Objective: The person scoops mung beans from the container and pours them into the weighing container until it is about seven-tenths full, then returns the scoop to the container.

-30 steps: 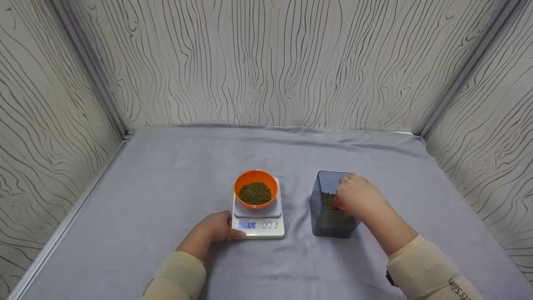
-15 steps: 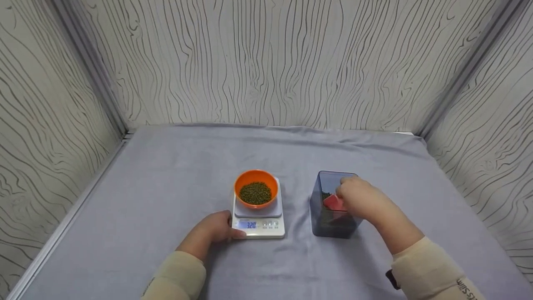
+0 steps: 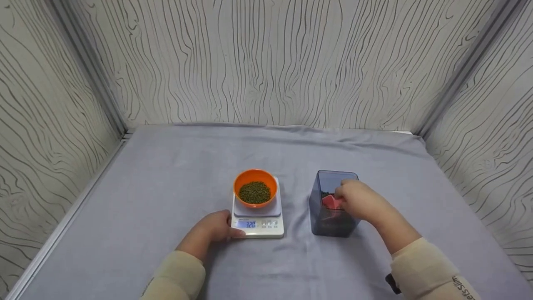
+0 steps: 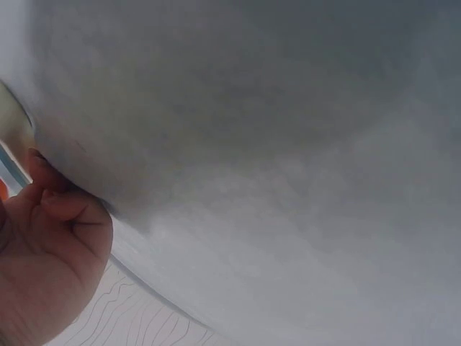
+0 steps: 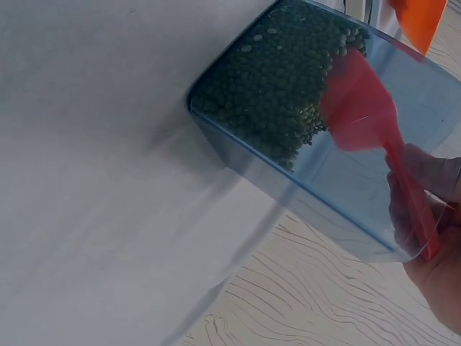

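Note:
A red scoop (image 5: 360, 108) is in my right hand (image 3: 361, 201), which grips its handle inside the bluish see-through container (image 5: 245, 148). The scoop's head meets the green mung beans (image 5: 266, 72) there. To the left, an orange bowl (image 3: 237, 183) with mung beans in it stands on a white kitchen scale (image 3: 275, 231), whose display appears to read 320. My left hand (image 3: 216, 226) holds the scale at its front left corner, thumb over the front edge and fingers along the side. In the left wrist view those fingers look curled, partly cut off by the frame.
Grey cloth (image 3: 175, 166) covers the table, with creases along the back edge. Wood-grain panels (image 3: 258, 62) stand behind and on both sides. A strip of cloth lies between the scale and the container.
The red scoop, mostly hidden a second ago, came into view in the container and has since shifted slightly. My right hand moved a little down. Left hand, scale and bowl stay put.

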Demonstrator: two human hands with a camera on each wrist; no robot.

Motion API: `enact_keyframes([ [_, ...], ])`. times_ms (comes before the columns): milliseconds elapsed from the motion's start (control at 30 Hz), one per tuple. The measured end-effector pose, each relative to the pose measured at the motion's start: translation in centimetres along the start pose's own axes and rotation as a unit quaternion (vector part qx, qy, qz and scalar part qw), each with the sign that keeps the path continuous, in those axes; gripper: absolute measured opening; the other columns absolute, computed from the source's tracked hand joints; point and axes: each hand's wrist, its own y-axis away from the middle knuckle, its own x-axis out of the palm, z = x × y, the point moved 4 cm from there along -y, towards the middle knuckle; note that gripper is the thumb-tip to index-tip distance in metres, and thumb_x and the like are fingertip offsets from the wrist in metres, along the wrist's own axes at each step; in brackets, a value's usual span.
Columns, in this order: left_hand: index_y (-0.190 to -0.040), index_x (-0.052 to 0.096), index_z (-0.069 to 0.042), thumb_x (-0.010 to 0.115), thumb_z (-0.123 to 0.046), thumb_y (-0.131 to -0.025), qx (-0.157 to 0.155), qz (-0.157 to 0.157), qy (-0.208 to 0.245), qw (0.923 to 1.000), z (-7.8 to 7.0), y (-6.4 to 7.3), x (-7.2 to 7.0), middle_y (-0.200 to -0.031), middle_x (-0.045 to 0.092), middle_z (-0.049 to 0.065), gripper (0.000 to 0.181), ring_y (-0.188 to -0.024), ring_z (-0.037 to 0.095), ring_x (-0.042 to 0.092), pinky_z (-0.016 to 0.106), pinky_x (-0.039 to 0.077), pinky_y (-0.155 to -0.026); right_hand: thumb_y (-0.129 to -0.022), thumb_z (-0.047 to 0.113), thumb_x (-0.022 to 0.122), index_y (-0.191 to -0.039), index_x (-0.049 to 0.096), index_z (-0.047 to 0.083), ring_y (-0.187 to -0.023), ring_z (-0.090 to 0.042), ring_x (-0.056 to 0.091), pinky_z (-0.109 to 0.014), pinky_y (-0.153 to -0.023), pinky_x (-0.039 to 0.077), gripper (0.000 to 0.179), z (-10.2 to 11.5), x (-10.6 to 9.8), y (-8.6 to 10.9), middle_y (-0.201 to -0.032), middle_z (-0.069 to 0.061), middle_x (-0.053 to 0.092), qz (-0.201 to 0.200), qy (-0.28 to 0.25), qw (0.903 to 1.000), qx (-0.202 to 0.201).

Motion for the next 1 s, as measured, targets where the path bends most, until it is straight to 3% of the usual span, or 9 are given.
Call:
enact_keyframes([
  [167,-0.095,0.056,-0.01,0.079,-0.036,-0.068,0.0,0.001,0.002,1.0,0.0,0.0,0.0,-0.074,0.056,0.004,0.044,-0.07,0.019,0.051,0.033,0.041,-0.067,-0.071,-0.007,0.061,-0.075,0.065,0.005,-0.064,-0.015,0.043,-0.034,-0.061,0.04,0.013,-0.6,-0.3,0.3,-0.071,0.0,0.049,0.013,-0.032,0.9993,0.017],
  [400,-0.096,0.057,-0.01,0.079,-0.035,-0.067,-0.005,0.001,0.011,0.9999,-0.1,0.1,-0.1,-0.076,0.056,0.004,0.045,-0.072,0.02,0.051,0.035,0.041,-0.069,-0.074,-0.005,0.064,-0.079,0.066,0.005,-0.069,-0.015,0.048,-0.034,-0.064,0.042,0.011,-1.6,-1.4,0.9,-0.073,0.0,0.054,-0.006,-0.075,0.9967,0.029],
  [633,-0.092,0.055,-0.01,0.079,-0.036,-0.067,0.017,-0.007,-0.021,0.9996,-0.1,0.0,-0.1,-0.071,0.055,0.003,0.043,-0.067,0.017,0.05,0.031,0.04,-0.063,-0.076,0.002,0.069,-0.081,0.068,0.008,-0.069,-0.011,0.049,-0.03,-0.064,0.043,0.008,-3.1,-1.5,2.1,-0.074,0.004,0.055,-0.035,-0.132,0.9893,0.052],
  [1000,-0.092,0.055,-0.01,0.079,-0.036,-0.067,0.01,-0.004,-0.012,0.9999,0.1,-0.2,0.0,-0.072,0.055,0.003,0.044,-0.068,0.018,0.05,0.032,0.04,-0.064,-0.08,0.017,0.07,-0.091,0.069,0.011,-0.076,-0.01,0.052,-0.025,-0.067,0.046,0.012,-4.9,-1.7,4.2,-0.087,0.001,0.06,-0.05,-0.199,0.9743,0.093],
])
